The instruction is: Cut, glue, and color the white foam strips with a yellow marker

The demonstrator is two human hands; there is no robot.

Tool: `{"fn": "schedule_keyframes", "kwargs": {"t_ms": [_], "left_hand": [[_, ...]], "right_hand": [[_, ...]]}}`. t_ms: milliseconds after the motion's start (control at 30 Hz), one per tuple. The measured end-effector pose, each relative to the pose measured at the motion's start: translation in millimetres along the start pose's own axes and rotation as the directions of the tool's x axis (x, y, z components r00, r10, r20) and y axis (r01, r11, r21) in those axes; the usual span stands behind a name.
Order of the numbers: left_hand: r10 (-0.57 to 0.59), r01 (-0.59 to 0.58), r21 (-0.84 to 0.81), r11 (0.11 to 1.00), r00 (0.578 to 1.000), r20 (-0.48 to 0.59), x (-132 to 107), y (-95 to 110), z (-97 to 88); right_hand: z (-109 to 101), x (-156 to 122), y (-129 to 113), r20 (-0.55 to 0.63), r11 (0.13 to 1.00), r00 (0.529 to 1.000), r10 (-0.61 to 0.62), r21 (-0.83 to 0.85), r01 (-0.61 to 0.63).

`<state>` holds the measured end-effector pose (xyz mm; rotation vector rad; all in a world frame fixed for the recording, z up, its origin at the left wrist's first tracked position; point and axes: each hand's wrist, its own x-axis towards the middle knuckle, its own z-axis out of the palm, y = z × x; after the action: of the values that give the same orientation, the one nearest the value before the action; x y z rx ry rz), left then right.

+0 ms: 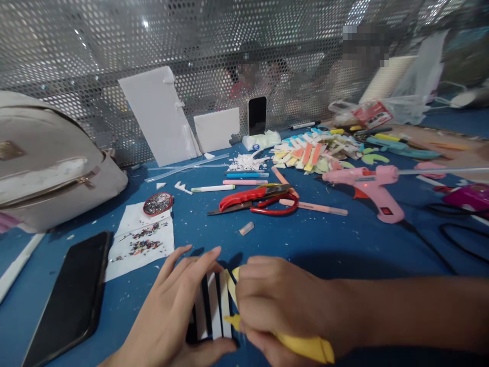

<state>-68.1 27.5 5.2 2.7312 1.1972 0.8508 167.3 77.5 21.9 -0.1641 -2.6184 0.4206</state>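
Note:
My left hand (173,311) holds a small black-and-white striped piece (212,308) near the table's front edge, thumb under it and fingers curved over its left side. My right hand (275,300) is closed in a fist around a yellow foam piece (305,346), which pokes out both above and below the fist and touches the right edge of the striped piece.
On the blue table (324,244) lie red scissors (255,200), a pink glue gun (367,186) with its cord, coloured foam strips (313,153), a dark phone (71,298), paper with glitter (143,244), a beige backpack (46,163) and white boards against a perforated metal screen (114,41).

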Motion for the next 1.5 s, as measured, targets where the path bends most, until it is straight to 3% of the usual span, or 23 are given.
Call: {"fn": "schedule_keyframes", "kwargs": {"t_ms": [133, 300, 433, 567, 733, 867, 1000, 1133, 1267, 1400, 1500], "left_hand": [[-0.011, 0.011, 0.004, 1.0, 1.0, 0.003, -0.9, 0.5, 0.2], [-0.006, 0.006, -0.011, 1.0, 1.0, -0.007, -1.5, 0.2, 0.4], [-0.029, 0.029, -0.007, 1.0, 0.999, 0.028, -1.4, -0.3, 0.2], [-0.024, 0.024, -0.022, 0.999, 0.999, 0.025, -1.2, 0.4, -0.1], [-0.039, 0.039, -0.003, 0.999, 0.999, 0.037, -0.5, 1.8, -0.8], [-0.036, 0.036, 0.009, 0.999, 0.999, 0.037, 0.1, 2.1, -1.5], [-0.032, 0.032, 0.006, 0.999, 0.999, 0.043, 0.4, 1.1, -0.9], [-0.011, 0.011, -0.015, 1.0, 1.0, 0.013, -1.3, -1.5, 1.6], [-0.035, 0.035, 0.001, 0.999, 0.999, 0.022, -2.9, -3.2, 3.1], [-0.044, 0.044, -0.007, 0.999, 0.999, 0.029, -2.6, -2.9, 3.1], [-0.06, 0.06, -0.001, 0.998, 0.997, 0.044, -2.3, -2.9, 2.8]], "right_hand": [[-1.8, 0.3, 2.8, -0.009, 0.992, 0.992, 0.126, -0.006, -0.126], [-1.2, 1.3, 1.4, 0.015, 0.999, 0.999, -0.05, -0.003, 0.05], [-2.5, 1.2, 2.8, 0.029, 0.995, 0.996, 0.087, -0.048, -0.086], [-2.7, 1.3, 1.1, 0.016, 0.996, 0.996, -0.083, 0.008, 0.083], [-2.9, 1.0, 1.1, -0.026, 0.999, 0.999, 0.031, -0.026, -0.032], [-3.6, 0.8, 0.5, 0.004, 0.996, 0.996, -0.087, 0.009, 0.087], [-4.2, 1.5, 0.1, -0.014, 1.0, 1.0, 0.008, 0.004, -0.008], [-2.7, 1.6, 0.7, 0.012, 0.996, 0.996, -0.086, 0.041, 0.085], [-1.0, 0.9, 1.7, -0.037, 1.0, 0.999, 0.028, 0.009, -0.027], [-0.3, 1.4, 1.1, 0.005, 0.996, 0.998, -0.065, 0.063, 0.065], [-0.2, 2.6, 1.9, 0.009, 1.0, 1.0, 0.005, 0.02, -0.006]]}}
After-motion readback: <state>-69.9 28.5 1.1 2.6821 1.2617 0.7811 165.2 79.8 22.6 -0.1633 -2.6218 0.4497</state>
